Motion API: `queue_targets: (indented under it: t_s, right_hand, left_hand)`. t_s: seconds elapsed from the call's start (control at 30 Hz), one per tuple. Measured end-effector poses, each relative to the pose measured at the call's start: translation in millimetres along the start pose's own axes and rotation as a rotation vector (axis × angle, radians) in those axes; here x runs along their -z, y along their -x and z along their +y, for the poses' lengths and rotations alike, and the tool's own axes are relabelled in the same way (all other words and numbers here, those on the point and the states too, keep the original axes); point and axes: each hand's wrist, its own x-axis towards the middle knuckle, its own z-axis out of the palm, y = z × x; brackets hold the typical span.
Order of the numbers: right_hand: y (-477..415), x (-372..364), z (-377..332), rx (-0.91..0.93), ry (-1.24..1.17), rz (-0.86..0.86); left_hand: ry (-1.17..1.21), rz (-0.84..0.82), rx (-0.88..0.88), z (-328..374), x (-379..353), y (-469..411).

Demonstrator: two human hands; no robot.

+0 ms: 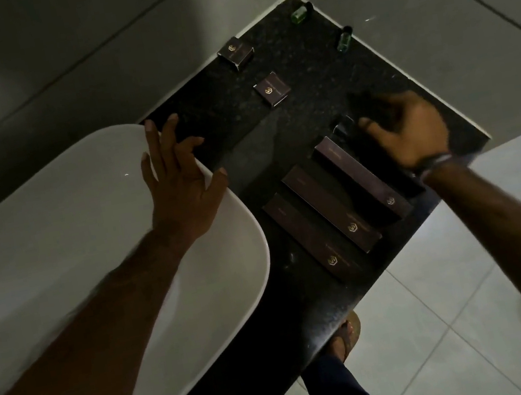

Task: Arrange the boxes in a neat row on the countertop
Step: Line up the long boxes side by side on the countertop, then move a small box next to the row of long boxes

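Three long dark brown boxes lie side by side near the front edge of the black countertop: one, a second and a third. A fourth long box lies to their right, mostly in shadow. My right hand curls over its far end, thumb against the box. My left hand rests with its fingers spread on the basin rim and holds nothing. Two small boxes sit farther back, one near the wall and one a little closer.
A white basin fills the left side. Two small green bottles stand along the right wall at the back. Grey tiled walls bound the countertop at the back and right. My sandalled foot shows on the tiled floor below.
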Motion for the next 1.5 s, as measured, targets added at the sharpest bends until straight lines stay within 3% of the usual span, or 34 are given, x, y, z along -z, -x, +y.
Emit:
queue_targets:
  t_s: [0.1, 0.3, 0.43, 0.53, 0.67, 0.87, 1.0, 1.5]
  right_hand:
    - [-42, -24, -53, 0.128, 0.087, -0.095]
    - [-103, -49, -129, 0.204, 0.392, -0.269]
    - [-118, -57, -140, 0.028, 0.43, -0.271]
    - [-114, -62, -145, 0.038, 0.441, -0.309]
    - [-96, -60, -157, 0.238, 0.419, -0.438]
    - [-46, -64, -175, 0.642, 0.605, -0.627]
    - [-21, -67, -183, 0.767, 0.625, -0.697]
    - [-13, -73, -174, 0.75, 0.603, -0.703]
  left_hand:
    - [0.004, -0.009, 0.003, 3, 1, 0]
    - [0.02, -0.011, -0.002, 3, 3, 1]
    - [0.047, 0.003, -0.014, 4, 3, 0]
    - [0.062, 0.011, -0.025, 2, 1, 0]
    - [0.061, 0.012, -0.022, 2, 0, 0]
    - [0.049, -0.011, -0.014, 4, 4, -1]
    - [0.038, -0.014, -0.013, 6, 5, -1]
    - [0.057, 0.002, -0.015, 6, 5, -1]
